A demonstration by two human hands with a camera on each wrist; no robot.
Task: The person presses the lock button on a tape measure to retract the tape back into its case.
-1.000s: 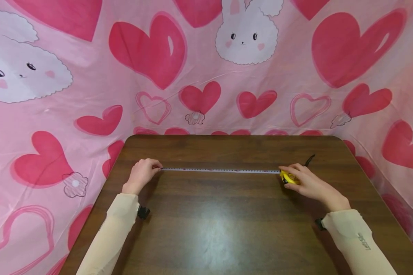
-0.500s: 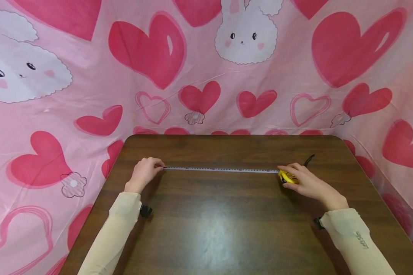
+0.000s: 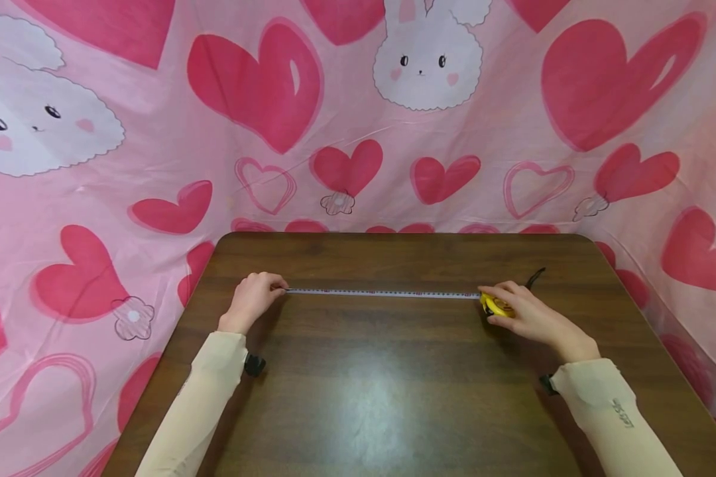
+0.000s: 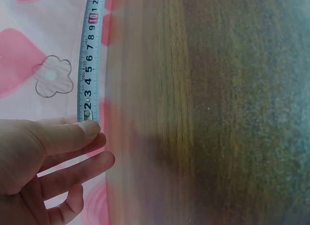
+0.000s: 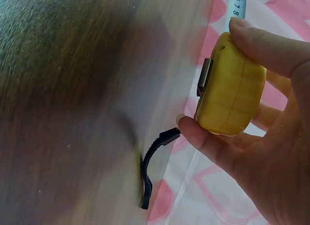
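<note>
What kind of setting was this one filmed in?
Probably an indoor recording booth or draped-off room corner: pink heart-and-rabbit fabric hangs behind and beside a wood-grain table, and small black devices, perhaps cameras, sit at both cuffs.

Three views, one bench [image 3: 370,397]

From above, the head camera looks forward and down, wide enough to reach the pink cloth [image 3: 358,106] beyond the far edge. The left wrist camera faces the left fingers [image 4: 77,174] close up; the right wrist camera, also near, faces the right fingers [image 5: 208,142]. All three share the tape blade [image 3: 382,293], bench and cloth.
</note>
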